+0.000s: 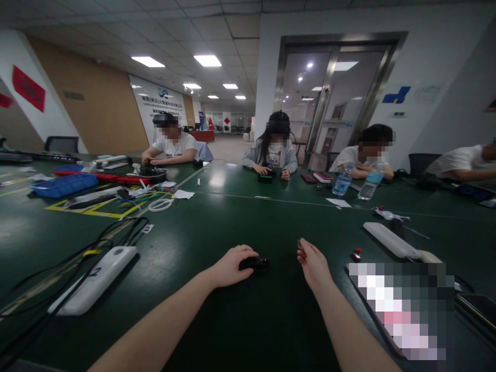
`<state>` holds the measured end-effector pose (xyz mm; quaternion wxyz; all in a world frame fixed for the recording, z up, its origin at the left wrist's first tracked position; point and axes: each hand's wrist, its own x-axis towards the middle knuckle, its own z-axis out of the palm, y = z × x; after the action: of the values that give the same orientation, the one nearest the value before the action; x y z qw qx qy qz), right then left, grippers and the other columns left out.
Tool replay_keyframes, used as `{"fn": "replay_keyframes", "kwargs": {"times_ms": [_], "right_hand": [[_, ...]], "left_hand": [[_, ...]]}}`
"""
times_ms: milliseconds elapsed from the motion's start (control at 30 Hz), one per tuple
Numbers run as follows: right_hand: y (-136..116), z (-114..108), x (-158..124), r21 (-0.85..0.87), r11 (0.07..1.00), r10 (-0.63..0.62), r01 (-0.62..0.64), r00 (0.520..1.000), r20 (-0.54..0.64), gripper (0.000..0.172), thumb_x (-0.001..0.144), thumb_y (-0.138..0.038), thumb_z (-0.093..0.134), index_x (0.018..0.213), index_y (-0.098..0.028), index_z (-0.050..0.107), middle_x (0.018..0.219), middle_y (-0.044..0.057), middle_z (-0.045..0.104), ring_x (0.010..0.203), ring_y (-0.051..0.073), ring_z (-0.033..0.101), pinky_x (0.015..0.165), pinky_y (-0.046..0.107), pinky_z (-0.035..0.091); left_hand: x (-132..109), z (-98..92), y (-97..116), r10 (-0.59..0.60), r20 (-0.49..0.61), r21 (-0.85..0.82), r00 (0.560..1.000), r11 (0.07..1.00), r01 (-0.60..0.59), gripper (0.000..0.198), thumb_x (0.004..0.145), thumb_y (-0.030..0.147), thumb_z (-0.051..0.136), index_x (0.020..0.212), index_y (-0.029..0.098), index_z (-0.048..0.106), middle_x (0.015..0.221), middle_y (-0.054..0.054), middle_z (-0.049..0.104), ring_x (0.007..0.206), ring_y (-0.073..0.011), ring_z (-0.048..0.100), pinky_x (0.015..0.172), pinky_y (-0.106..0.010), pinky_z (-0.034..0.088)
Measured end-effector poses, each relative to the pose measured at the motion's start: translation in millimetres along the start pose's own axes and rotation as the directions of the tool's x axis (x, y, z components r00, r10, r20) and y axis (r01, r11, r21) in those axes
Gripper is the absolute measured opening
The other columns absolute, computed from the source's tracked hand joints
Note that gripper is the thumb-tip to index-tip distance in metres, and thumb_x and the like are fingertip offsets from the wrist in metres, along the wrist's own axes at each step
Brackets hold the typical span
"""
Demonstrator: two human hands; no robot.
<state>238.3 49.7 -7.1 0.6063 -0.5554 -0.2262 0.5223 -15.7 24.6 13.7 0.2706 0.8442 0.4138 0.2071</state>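
My left hand (231, 267) rests on the green table, its thumb and fingers around the near end of a small black object shaped like a computer mouse (261, 263). To the right of it, a little above the table, my right hand (313, 264) is closed in a pinch. Between its thumb and fingertips shows the end of a small yellowish-green piece (299, 242). Its kind is too small to make out, and the fingers hide most of it. The two hands are apart, with the mouse nearer to the left one.
A white power strip (98, 279) with black cables lies at left, another white strip (391, 240) at right. Near a blurred-out flat device (399, 310) sits a small red-and-black item (357, 253). Water bottles (343, 181), a blue tray (65, 185) and several seated people are farther off.
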Motion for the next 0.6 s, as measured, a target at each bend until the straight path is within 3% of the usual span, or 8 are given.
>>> {"fn": "replay_keyframes", "kwargs": {"times_ms": [233, 467, 533, 600], "right_hand": [[6.6, -1.6, 5.4, -0.052, 0.997, -0.061, 0.061, 0.998, 0.0, 0.03, 0.067, -0.039, 0.068, 0.091, -0.022, 0.061, 0.09, 0.003, 0.063, 0.071, 0.013, 0.059, 0.057, 0.024, 0.052], [6.7, 1.7, -0.9, -0.304, 0.929, -0.221, 0.212, 0.975, 0.003, 0.042, 0.068, -0.049, 0.063, 0.101, -0.023, 0.06, 0.1, 0.005, 0.064, 0.087, 0.021, 0.06, 0.067, 0.031, 0.052], [2.8, 5.6, -10.6, -0.395, 0.865, -0.303, 0.309, 0.95, 0.081, 0.042, 0.072, -0.048, 0.06, 0.105, -0.023, 0.059, 0.104, 0.005, 0.063, 0.094, 0.022, 0.059, 0.073, 0.033, 0.051], [-0.7, 10.9, -23.2, -0.473, 0.771, -0.342, 0.427, 0.904, 0.259, 0.038, 0.076, -0.045, 0.057, 0.108, -0.024, 0.058, 0.105, 0.004, 0.063, 0.095, 0.021, 0.058, 0.079, 0.035, 0.049]], "left_hand": [[-0.1, 0.4, -3.0, -0.002, 0.008, -0.018, 1.0, 1.0, 0.002, 0.044, 0.08, 0.027, 0.056, 0.123, 0.026, 0.051, 0.125, -0.004, 0.051, 0.114, -0.0199, 0.047, 0.101, -0.037, 0.035], [0.2, 0.3, -2.7, 0.014, 0.003, 0.002, 1.0, 1.0, -0.014, 0.044, 0.079, 0.026, 0.056, 0.123, 0.026, 0.052, 0.124, -0.004, 0.051, 0.114, -0.0199, 0.047, 0.101, -0.037, 0.035], [-0.2, 0.2, -3.0, 0.007, 0.006, -0.003, 1.0, 1.0, -0.007, 0.044, 0.079, 0.027, 0.056, 0.123, 0.027, 0.052, 0.124, -0.004, 0.051, 0.113, -0.0203, 0.047, 0.1, -0.037, 0.035], [-0.1, 0.7, -3.9, 0.009, 0.007, -0.007, 1.0, 1.0, -0.009, 0.044, 0.079, 0.027, 0.056, 0.123, 0.027, 0.052, 0.124, -0.004, 0.051, 0.113, -0.0203, 0.048, 0.099, -0.037, 0.036]]}}
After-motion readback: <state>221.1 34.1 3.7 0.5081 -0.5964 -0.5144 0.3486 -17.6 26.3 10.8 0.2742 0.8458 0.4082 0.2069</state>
